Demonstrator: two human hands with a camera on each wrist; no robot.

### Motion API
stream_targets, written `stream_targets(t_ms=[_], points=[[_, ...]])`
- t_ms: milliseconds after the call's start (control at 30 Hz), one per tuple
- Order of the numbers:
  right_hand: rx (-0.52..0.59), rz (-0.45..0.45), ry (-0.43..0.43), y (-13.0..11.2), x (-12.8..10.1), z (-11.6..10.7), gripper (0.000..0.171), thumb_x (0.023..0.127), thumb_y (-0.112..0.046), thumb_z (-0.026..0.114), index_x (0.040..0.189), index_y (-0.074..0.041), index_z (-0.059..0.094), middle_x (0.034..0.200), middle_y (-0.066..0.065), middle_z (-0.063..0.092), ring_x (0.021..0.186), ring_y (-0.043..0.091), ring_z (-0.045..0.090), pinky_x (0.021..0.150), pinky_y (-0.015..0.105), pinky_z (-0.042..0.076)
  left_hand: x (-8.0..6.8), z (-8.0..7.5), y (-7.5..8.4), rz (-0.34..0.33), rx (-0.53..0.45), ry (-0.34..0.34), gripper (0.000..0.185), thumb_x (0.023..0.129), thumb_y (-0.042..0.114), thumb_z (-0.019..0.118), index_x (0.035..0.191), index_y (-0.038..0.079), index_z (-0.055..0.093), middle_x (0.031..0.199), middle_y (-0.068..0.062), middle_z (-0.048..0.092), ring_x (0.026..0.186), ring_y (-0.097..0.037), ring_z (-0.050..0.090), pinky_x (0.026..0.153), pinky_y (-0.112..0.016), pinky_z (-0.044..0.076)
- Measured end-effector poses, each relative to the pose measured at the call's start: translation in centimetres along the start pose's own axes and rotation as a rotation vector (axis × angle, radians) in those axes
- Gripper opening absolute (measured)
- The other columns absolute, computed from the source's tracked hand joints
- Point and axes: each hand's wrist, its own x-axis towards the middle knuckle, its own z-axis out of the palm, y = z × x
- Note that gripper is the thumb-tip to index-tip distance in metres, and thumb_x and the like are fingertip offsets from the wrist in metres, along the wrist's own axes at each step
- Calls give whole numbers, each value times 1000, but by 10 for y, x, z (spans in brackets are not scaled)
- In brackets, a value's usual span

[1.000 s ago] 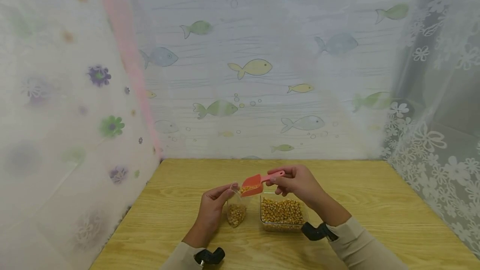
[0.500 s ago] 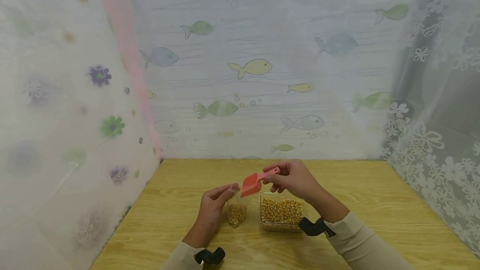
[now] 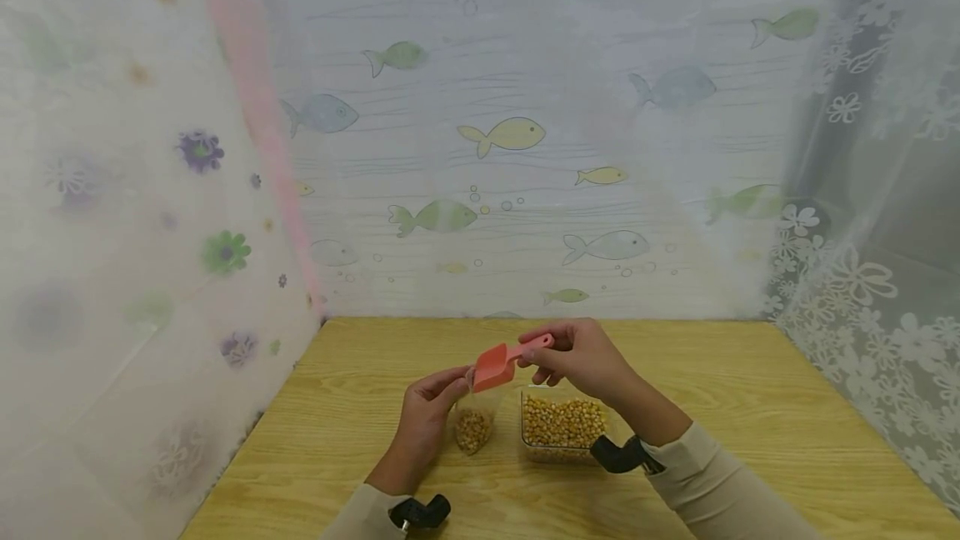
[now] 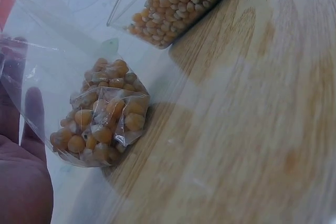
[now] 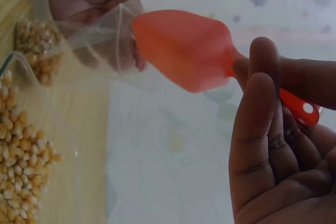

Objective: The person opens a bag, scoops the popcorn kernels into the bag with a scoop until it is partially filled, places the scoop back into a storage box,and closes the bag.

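My right hand (image 3: 588,361) pinches the handle of a small red scoop (image 3: 494,367), whose blade tips down at the mouth of a clear plastic bag (image 4: 44,61). The blade looks bare of kernels in the head view. By its top edge my left hand (image 3: 426,419) grips the bag. Corn kernels (image 4: 105,116) fill the bag's lower part, which hangs just above or on the table; I cannot tell which. To the right, below the right hand, a clear box (image 3: 562,455) holds many more corn kernels (image 5: 18,156).
The wood-grain table (image 3: 337,348) carries the box near its middle. A fish-print curtain (image 3: 525,190) rises behind it, with flowered sheets (image 3: 150,273) at the sides. Each wrist bears a black camera mount (image 3: 420,513).
The scoop held kernels a second ago and now looks bare. My right hand has moved slightly left, bringing the blade over the bag's mouth. The left hand has stayed in place.
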Motion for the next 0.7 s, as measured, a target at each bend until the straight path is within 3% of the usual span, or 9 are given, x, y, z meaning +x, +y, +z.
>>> stream_targets(t_ms=[233,467,700], points=[[17,-19,8,7,0,-1,35,98,-25,74,128,-7,71,104,16,79,82,37,77,73,46,64,-1,-1,2,-21,43,-44,42,99,4,68,139,-8,60,116,3,75,112,-11,70,93,-26,58],[29,-16,12,12,0,-6,41,97,-27,75,131,-4,69,105,18,79,80,28,77,71,38,64,0,-1,1,-31,90,-1,33,100,14,71,127,-3,71,118,-1,77,112,-15,71,97,-30,57],[59,20,31,21,-7,-12,45,97,-28,76,133,-2,67,105,16,79,78,24,77,72,39,64,0,-2,-3,-1,83,-20,31,101,15,69,124,-6,72,116,-4,78,116,-18,71,101,-31,56]])
